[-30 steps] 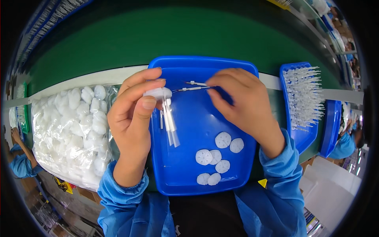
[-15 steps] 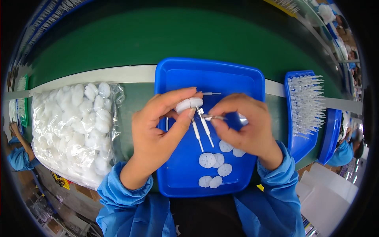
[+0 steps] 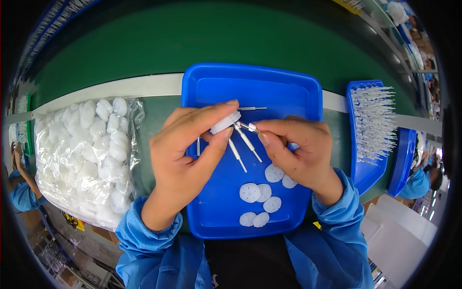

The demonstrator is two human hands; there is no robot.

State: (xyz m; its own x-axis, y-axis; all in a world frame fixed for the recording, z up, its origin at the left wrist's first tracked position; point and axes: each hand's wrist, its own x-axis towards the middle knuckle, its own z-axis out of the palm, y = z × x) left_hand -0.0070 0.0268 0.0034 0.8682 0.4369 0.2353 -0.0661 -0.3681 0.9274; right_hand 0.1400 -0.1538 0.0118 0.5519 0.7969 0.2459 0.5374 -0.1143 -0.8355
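Observation:
Over the blue tray (image 3: 250, 70), my left hand (image 3: 180, 156) pinches a white round disc (image 3: 223, 124) between thumb and fingers, tilted on edge. Thin white rods (image 3: 247, 141) with metallic upper ends slant down from beside it. My right hand (image 3: 304, 150) is closed in a pinch on another slim rod (image 3: 249, 127), its metallic end touching or very near the disc's right side; whether it is inserted I cannot tell. Several loose white discs (image 3: 250, 192) with small holes lie in the tray's near part. One white rod (image 3: 252, 109) lies farther back, partly behind my left fingers.
A clear plastic bag (image 3: 84, 164) packed with white discs sits at left on the green table (image 3: 159, 43). At right, a blue bin (image 3: 368, 176) holds a dense bunch of white rods (image 3: 373, 123), beside another blue bin (image 3: 403, 161). Other people work at both sides.
My right hand has brought its rod's end up against or close to the disc. The left hand has tilted the disc. The view has shifted slightly.

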